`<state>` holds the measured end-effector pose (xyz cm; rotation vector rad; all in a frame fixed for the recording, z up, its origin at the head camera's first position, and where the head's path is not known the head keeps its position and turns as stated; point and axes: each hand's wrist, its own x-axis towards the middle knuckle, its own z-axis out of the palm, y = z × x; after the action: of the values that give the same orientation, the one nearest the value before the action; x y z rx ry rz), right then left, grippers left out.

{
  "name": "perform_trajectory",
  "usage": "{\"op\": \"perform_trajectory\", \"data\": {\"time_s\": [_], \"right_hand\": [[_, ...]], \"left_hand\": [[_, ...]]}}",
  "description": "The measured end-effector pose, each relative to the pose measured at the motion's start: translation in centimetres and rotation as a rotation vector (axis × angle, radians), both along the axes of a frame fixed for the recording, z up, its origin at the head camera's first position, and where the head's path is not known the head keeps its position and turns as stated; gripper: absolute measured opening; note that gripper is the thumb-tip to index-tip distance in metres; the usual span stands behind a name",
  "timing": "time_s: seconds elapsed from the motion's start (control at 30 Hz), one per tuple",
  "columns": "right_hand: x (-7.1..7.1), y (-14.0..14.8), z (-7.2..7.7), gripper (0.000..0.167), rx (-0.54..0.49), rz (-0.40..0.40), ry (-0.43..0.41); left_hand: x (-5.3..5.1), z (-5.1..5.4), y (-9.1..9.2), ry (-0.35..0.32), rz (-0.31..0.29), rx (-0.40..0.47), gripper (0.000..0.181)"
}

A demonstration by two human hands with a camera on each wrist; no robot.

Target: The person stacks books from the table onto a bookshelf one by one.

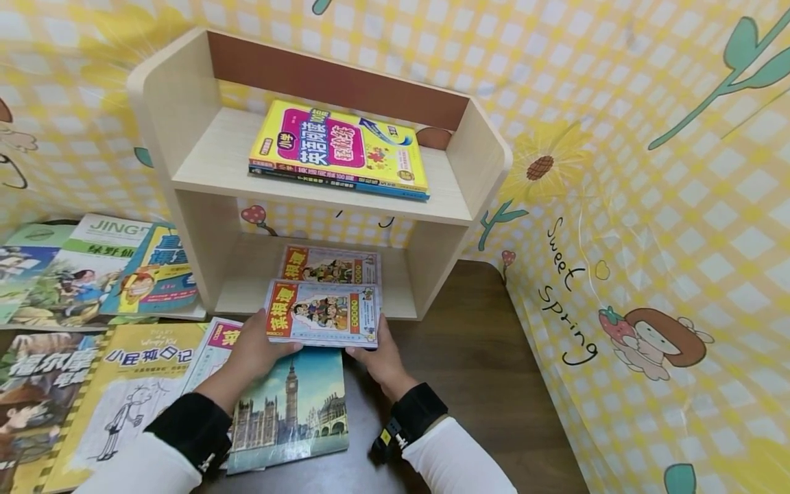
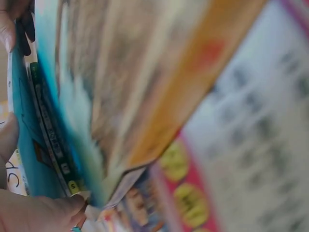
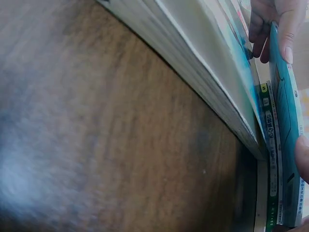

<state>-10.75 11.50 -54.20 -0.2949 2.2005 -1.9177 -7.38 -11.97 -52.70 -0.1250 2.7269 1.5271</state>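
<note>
A light-blue comic book [image 1: 324, 312] with cartoon figures on its cover is between my two hands at the front of the lower shelf. My left hand [image 1: 253, 350] grips its left edge, thumb at the near edge. The right hand [image 1: 384, 357] grips the opposite edge. Behind it, a similar comic book [image 1: 333, 265] lies flat on the lower shelf, partly covered by the held one. In the right wrist view, the held book's teal underside [image 3: 285, 125] stands apart from a green-spined book [image 3: 269, 130]. A book with a clock tower cover [image 1: 296, 405] lies below my hands.
The small wooden bookshelf [image 1: 204, 240] stands against a yellow checked cloth [image 1: 617, 226]. On its upper shelf lies a short stack of yellow books [image 1: 339, 147]. Several books, including a yellow diary [image 1: 142, 384], cover the dark table [image 1: 481, 384] at left.
</note>
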Motion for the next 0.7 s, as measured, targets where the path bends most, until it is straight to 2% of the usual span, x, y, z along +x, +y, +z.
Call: {"op": "perform_trajectory", "data": {"time_s": [0.17,0.43,0.57,0.7], "right_hand": [[-0.6,-0.3,0.5,0.092,0.017,-0.006,0.023],[-2.1,-0.9,0.6,0.089,0.143,-0.088,0.032],[-2.3,-1.2,0.5,0.087,0.247,-0.125,0.053],[-2.2,-1.4,0.6,0.084,0.399,-0.155,0.08]], "left_hand": [[-0.9,1.1,-0.2,-0.057,-0.023,-0.072,0.079],[-2.6,1.5,-0.2,-0.113,-0.041,-0.161,0.082],[-3.3,2.2,0.1,-0.184,-0.022,-0.236,0.093],[-3.5,2.4,0.5,-0.233,-0.014,-0.263,0.096]]}}
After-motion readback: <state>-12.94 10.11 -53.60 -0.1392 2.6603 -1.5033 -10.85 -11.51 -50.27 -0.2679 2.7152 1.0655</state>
